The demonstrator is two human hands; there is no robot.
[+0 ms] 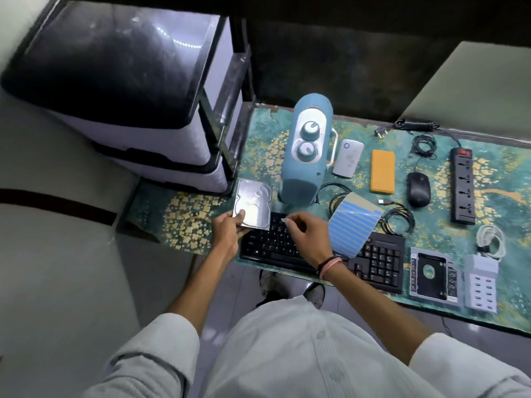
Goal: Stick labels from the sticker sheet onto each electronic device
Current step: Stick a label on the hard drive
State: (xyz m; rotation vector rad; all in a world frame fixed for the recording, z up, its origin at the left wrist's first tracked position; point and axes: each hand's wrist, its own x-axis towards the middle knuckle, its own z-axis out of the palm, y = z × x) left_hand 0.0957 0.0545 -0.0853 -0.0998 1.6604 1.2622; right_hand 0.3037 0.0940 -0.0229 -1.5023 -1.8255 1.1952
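My left hand (228, 229) grips a silver hard drive (254, 203) by its near left corner, holding it above the left end of a black keyboard (370, 259). Just right of the drive, my right hand (309, 235) pinches a small pale label (284, 220) between thumb and fingertips. The sticker sheet (352, 224), blue with pale strips, lies tilted across the keyboard's middle. Other devices lie on the table: a blue speaker-like unit (304, 156) with two knobs, a white power bank (348, 158), an orange one (382, 171), a black mouse (418, 189) and a power strip (462, 185).
The green patterned table (198, 214) also holds coiled black cables (398, 219), a white cable (490, 239), a drive caddy (432, 274) and a white multi-port charger (481, 282). A plastic drawer unit (138, 90) stands at the table's left end. My shoes show under the near edge.
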